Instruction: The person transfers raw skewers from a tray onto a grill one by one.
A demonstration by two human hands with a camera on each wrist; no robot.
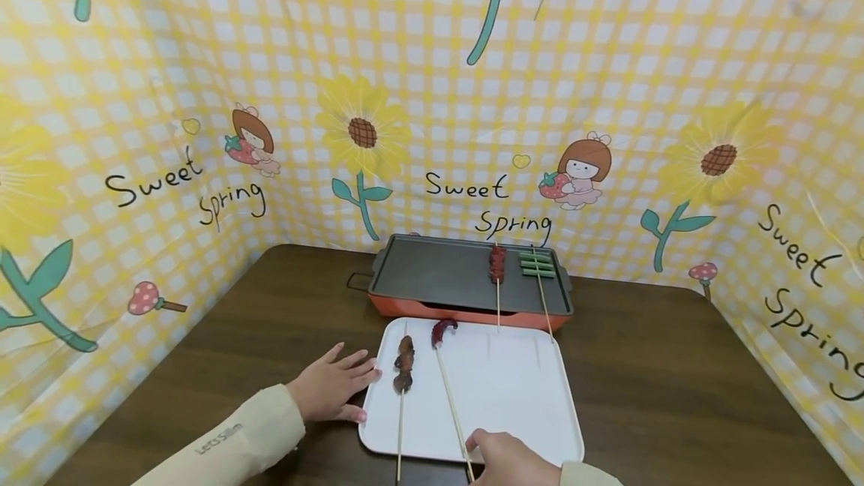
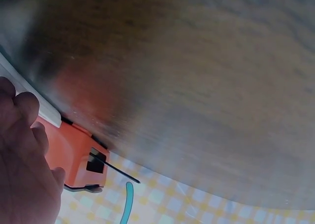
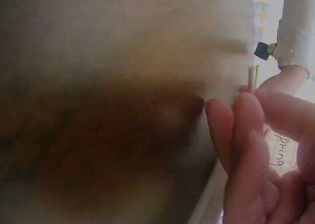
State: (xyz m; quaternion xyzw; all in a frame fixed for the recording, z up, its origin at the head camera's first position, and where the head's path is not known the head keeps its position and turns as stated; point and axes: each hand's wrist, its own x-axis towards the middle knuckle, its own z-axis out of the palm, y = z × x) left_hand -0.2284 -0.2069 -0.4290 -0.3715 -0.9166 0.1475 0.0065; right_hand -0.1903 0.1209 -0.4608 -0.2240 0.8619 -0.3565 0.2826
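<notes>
A white tray (image 1: 516, 396) lies on the table in the head view. My left hand (image 1: 331, 388) rests at its left edge with fingers spread and straight. At the tray's near edge my right hand (image 1: 513, 460) pinches the lower stick of a skewer with a curled dark red piece (image 1: 442, 331); that piece lies at the tray's far side. To its left is a skewer of brown chunks (image 1: 404, 366), untouched, its stick reaching over the near edge. The right wrist view shows the stick's end (image 3: 252, 79) between thumb and fingers.
Behind the tray stands an orange griddle (image 1: 466, 309) with a dark flat plate (image 1: 432, 268). A red meat skewer (image 1: 497, 265) and a green vegetable skewer (image 1: 536, 264) lie on its right part, sticks pointing toward me. A wire handle (image 1: 358, 281) juts out left. Checked cloth (image 1: 432, 96) hangs around the table.
</notes>
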